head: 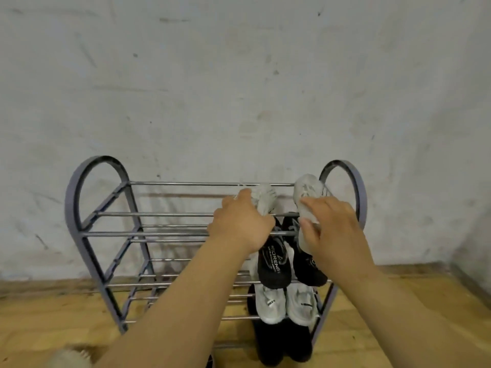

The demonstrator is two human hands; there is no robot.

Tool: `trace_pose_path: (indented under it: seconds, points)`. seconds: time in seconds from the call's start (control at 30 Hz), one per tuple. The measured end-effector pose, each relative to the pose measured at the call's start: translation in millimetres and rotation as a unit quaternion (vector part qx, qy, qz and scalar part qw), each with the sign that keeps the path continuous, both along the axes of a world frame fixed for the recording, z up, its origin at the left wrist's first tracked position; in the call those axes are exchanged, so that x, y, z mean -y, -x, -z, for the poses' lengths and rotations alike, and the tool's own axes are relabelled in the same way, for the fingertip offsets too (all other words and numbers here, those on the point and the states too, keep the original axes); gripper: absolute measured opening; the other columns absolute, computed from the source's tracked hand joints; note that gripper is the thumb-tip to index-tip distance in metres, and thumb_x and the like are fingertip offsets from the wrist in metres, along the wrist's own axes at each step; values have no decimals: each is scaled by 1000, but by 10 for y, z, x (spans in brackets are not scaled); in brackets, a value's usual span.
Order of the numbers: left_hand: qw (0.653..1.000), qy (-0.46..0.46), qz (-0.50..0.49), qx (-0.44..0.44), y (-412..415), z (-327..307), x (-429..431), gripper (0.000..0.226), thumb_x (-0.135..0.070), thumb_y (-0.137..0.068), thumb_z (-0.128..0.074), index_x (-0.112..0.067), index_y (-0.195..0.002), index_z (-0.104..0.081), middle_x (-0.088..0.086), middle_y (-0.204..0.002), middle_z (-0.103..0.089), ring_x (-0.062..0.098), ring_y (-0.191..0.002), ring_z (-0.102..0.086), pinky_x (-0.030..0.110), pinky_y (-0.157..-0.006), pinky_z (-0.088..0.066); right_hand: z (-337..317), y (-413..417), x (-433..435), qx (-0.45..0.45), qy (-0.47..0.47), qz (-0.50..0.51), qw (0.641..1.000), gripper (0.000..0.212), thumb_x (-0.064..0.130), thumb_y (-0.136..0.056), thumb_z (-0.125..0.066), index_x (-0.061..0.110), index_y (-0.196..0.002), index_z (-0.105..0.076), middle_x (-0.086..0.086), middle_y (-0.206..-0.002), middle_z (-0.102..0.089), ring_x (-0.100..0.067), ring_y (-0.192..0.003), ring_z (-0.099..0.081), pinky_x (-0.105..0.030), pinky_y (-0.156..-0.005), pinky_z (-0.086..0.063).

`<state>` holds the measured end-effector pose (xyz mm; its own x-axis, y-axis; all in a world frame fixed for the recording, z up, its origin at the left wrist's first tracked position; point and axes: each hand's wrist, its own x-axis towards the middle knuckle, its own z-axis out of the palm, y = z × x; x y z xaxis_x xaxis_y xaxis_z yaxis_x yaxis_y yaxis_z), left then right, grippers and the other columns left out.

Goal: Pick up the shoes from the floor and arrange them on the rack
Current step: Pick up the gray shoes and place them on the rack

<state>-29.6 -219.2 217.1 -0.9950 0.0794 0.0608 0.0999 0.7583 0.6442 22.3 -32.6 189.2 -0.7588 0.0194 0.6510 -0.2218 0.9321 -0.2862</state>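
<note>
A grey metal shoe rack (pixel 106 216) with several tiers of bars stands against the wall. On its top tier at the right lie two light grey shoes. My left hand (pixel 239 224) is closed on the left grey shoe (pixel 264 199). My right hand (pixel 329 224) rests on the right grey shoe (pixel 308 189), fingers curled over it. A pair of black shoes (pixel 273 264) sits on the tier below, a pair of white-grey shoes (pixel 285 304) under that, and dark shoes (pixel 281 343) at the bottom.
The left half of every tier holds nothing. A scuffed white wall (pixel 239 88) rises right behind the rack. The floor (pixel 53 314) is wooden. A blurry pale object (pixel 69 359) shows at the bottom left edge.
</note>
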Motion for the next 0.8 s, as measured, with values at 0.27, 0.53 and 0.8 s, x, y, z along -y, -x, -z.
trace_pose_path:
  seconds: [0.27, 0.53, 0.8]
  points:
    - [980, 49, 188, 51, -51, -99, 369, 114, -44, -73, -89, -36, -163, -20, 2, -166, -20, 20, -146, -37, 30, -116, -33, 12, -157, -19, 139, 14, 82, 987, 82, 54, -85, -72, 35, -155, -36, -13, -159, -30, -38, -143, -33, -51, -116, -35]
    - [986, 16, 165, 21, -68, 110, 432, 93, -40, -75, -84, -36, -157, -40, -4, -147, -58, 19, -128, -58, 31, -110, -45, -10, -224, -9, 211, 118, 58, 969, 82, 49, -92, -67, 41, -159, -21, -3, -161, -24, -27, -142, -40, -40, -110, -41]
    - [984, -103, 94, -113, -103, 311, 172, 74, -60, -74, -69, -32, -142, -58, -4, -125, -65, 22, -119, -59, 43, -106, -49, 1, -140, 41, 136, 165, 23, 977, 66, 41, -98, -62, 41, -157, -31, -3, -163, -26, -23, -147, -33, -35, -114, -36]
